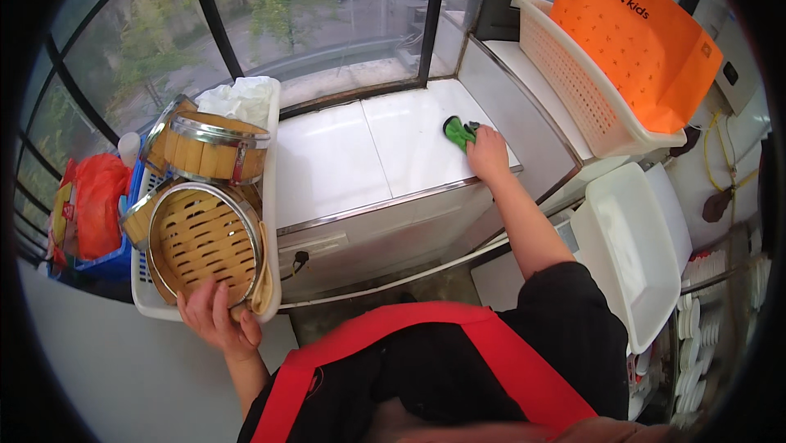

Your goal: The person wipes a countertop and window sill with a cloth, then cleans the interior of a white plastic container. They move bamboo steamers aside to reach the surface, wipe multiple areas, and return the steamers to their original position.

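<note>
My right hand (488, 151) grips a green cloth (460, 133) with dark edging, pressed on the white tiled ledge (331, 148) below the window. On the left, my left hand (218, 320) rests at the near edge of a white plastic basket (273, 197), its fingers against the rim of a round bamboo steamer (206, 240) with metal bands; whether they grip it I cannot tell. More bamboo steamers (215, 148) are stacked behind it in the basket, beside a crumpled white plastic bag (239, 99).
A blue crate (113, 265) with a red plastic bag (101, 206) stands at far left. At right are a perforated white basket (565, 80) holding an orange bag (632, 44), a white tub (626, 252) and stacked white dishes (691, 345). A plug (301, 257) is below the ledge.
</note>
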Tool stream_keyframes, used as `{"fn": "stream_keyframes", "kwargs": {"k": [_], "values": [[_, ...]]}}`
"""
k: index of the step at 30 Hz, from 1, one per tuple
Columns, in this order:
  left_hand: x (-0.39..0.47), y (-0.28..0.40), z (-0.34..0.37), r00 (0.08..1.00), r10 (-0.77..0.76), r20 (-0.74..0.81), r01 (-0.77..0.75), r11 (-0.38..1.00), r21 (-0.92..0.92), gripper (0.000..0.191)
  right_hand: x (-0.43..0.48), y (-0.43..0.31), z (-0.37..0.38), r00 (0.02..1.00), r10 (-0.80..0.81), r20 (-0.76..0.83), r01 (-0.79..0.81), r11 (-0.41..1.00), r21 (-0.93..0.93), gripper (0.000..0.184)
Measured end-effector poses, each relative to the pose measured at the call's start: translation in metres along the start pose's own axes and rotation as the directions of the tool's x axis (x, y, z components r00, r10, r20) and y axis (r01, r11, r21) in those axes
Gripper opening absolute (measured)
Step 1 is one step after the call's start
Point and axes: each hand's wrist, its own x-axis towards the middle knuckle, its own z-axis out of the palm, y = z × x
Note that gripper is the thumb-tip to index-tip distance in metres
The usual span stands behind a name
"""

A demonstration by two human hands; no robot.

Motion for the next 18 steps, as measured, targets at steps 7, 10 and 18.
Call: {"fn": "stream_keyframes", "kwargs": {"k": [7, 10, 18], "values": [[0.014, 0.052, -0.021, 0.975, 0.108, -0.196, -0.087, 0.99, 0.111, 0.029, 0.064, -0.05, 0.036, 0.993, -0.02, 0.112, 0.005, 0.991, 0.133, 0.04], [0.023, 0.091, -0.006, 0.955, 0.267, -0.132, -0.296, 0.892, -0.34, 0.009, 0.041, -0.107, 0.036, 0.929, -0.346, 0.132, 0.304, 0.916, 0.26, 0.04], [0.066, 0.099, 0.182, 0.964, 0.063, 0.257, 0.055, 0.903, -0.427, 0.031, 0.002, -0.083, -0.004, 0.679, -0.709, 0.191, 0.344, 0.537, 0.771, 0.033]]}}
